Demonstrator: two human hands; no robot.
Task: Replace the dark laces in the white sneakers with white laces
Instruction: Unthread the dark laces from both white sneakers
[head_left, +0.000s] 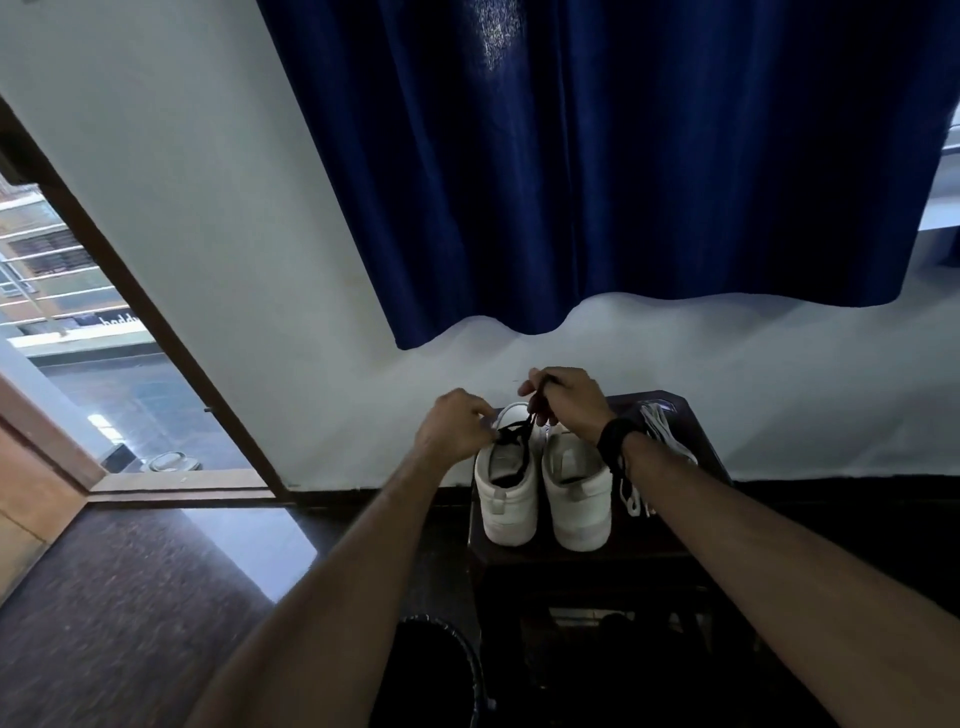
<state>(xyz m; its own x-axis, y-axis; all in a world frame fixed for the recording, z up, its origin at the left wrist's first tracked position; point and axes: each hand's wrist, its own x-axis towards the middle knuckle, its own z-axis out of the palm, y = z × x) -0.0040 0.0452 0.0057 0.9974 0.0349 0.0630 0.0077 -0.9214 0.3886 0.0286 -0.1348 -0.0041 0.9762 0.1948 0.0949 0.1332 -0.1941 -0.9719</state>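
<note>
A blue curtain (597, 156) hangs above a dark stool (696, 452) bearing two white sneakers (540, 483) side by side, white laces (662, 431) to their right. Both hands, left (454, 423) and right (569, 397), pinch the left sneaker's dark lace (517, 431).

Two white sneakers (543, 491) stand heels-near on a dark stool (691, 545). Both hands, left hand (454, 426) and right hand (569, 397), pinch the left shoe's dark lace (517, 431). White laces (665, 431) lie beside.

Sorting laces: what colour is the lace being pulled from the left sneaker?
Black lace, seen in the head view.
</note>
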